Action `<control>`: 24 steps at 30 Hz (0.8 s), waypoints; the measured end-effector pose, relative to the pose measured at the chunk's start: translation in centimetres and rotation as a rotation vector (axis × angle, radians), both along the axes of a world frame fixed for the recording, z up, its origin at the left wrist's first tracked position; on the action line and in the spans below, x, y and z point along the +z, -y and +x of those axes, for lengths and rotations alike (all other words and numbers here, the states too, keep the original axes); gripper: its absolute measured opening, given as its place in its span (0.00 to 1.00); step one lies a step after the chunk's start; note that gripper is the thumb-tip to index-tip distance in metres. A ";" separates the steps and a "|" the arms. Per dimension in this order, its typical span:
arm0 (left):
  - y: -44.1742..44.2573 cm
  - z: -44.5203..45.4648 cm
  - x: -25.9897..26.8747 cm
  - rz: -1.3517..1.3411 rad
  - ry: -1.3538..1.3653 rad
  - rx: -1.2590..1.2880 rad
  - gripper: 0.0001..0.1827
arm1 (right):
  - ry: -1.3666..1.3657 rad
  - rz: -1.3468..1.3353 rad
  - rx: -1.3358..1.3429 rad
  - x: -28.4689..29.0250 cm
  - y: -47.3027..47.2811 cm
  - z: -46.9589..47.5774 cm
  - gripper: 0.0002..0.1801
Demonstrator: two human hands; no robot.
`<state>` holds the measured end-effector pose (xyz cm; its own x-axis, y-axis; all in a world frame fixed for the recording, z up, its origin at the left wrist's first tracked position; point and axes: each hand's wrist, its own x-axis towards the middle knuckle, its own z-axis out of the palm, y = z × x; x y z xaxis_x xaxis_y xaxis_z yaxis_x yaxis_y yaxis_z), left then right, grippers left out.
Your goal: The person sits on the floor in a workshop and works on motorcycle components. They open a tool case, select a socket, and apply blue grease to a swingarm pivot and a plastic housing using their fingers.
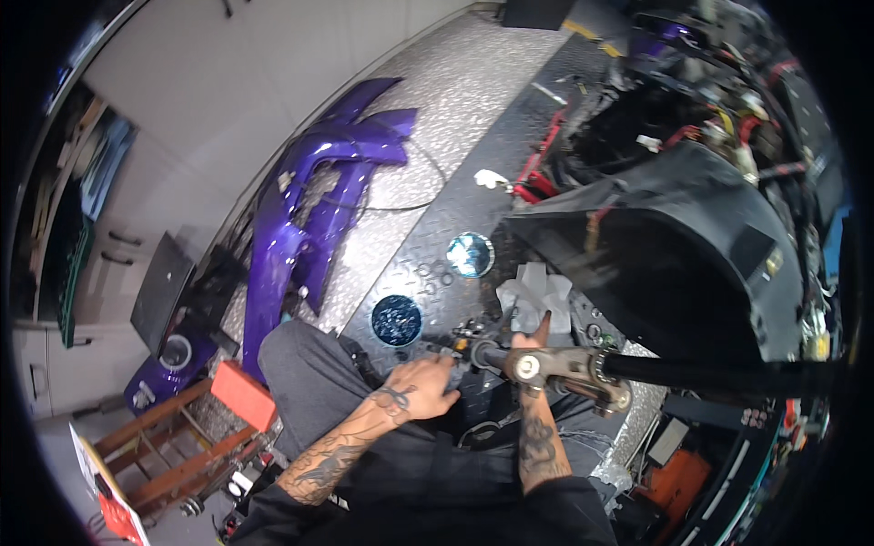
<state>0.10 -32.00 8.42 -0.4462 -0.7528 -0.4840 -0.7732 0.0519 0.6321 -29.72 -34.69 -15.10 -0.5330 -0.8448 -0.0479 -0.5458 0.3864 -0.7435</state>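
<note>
My left hand (427, 388) is lowered over small parts on the black tread-plate platform (427, 232), palm down. Its fingertips reach a greyish, unclear piece, and whether they grip it cannot be made out. A metal shaft with a universal joint (546, 368) crosses in front of my right arm. Beyond that joint my right hand (526, 340) is mostly hidden, with one finger extended against a crumpled white cloth or paper (536, 300). Small metal parts (470, 327) lie between the hands. Two round dishes, one dark blue (397, 321) and one bright blue (470, 254), stand ahead of my left hand.
Purple glossy body panels (273, 252) lie on the speckled floor to the left, with a thin cable (410, 207) beside them. A large dark wheel-arch-like shell (655, 232) rises at right, near exposed wiring. An orange block (244, 396) rests on a wooden frame at lower left.
</note>
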 end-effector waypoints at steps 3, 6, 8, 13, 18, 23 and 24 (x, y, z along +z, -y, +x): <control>-0.8 -1.1 1.0 -0.126 -0.095 0.272 0.39 | -0.310 0.171 0.502 6.3 -7.5 1.8 0.30; -0.6 -3.8 -0.2 -0.454 -0.433 0.351 0.37 | -0.027 0.858 1.055 17.0 -9.5 8.6 0.31; -0.6 -4.6 -0.2 -0.601 -0.568 0.340 0.32 | 0.063 0.509 1.102 11.6 -11.2 11.9 0.36; -0.8 -5.6 -0.4 -0.599 -0.606 0.370 0.19 | -0.010 -0.052 0.999 6.2 -3.1 20.0 0.33; -1.5 -5.1 -1.2 -0.511 -0.612 0.376 0.19 | 0.019 0.390 1.006 5.7 -0.6 20.8 0.37; -1.9 -5.2 -1.1 -0.549 -0.563 0.363 0.21 | 0.045 0.477 1.084 4.4 0.0 21.1 0.39; -1.8 -5.2 -1.0 -0.547 -0.567 0.367 0.21 | 0.026 0.523 1.093 4.4 0.6 21.7 0.39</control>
<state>-5.11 -30.24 7.39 -0.1941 -0.9584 0.2095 -0.3766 0.2700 0.8862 -8.03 -35.33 -10.68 0.4558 -0.7238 -0.5181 -0.7593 -0.0123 -0.6507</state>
